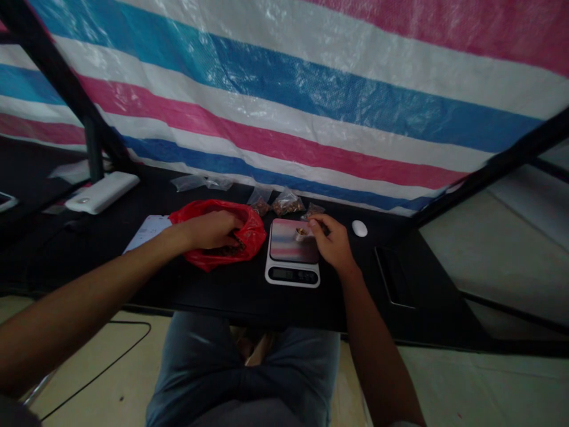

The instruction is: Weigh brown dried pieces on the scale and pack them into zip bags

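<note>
My left hand (pixel 217 229) reaches into a red plastic bag (pixel 255 228), its fingers curled down at small dark brown pieces (pixel 226 250) inside. What the fingers hold, if anything, is hidden. Over the metal plate of a white digital scale (pixel 292 280), my right hand (pixel 331 240) pinches the side of a small pale cup (pixel 300 236) with golden-brown bits in it. Whether the cup rests on the plate, I cannot tell. The scale's display is too dim to read.
Behind the scale lie clear bags of brown pieces (pixel 288 203) and flat clear bags (pixel 202 182). A white oval object (pixel 360 228) and a dark phone (pixel 393 276) lie right. At left are a white power bank-like block (pixel 103 193) and a paper sheet (pixel 149 230).
</note>
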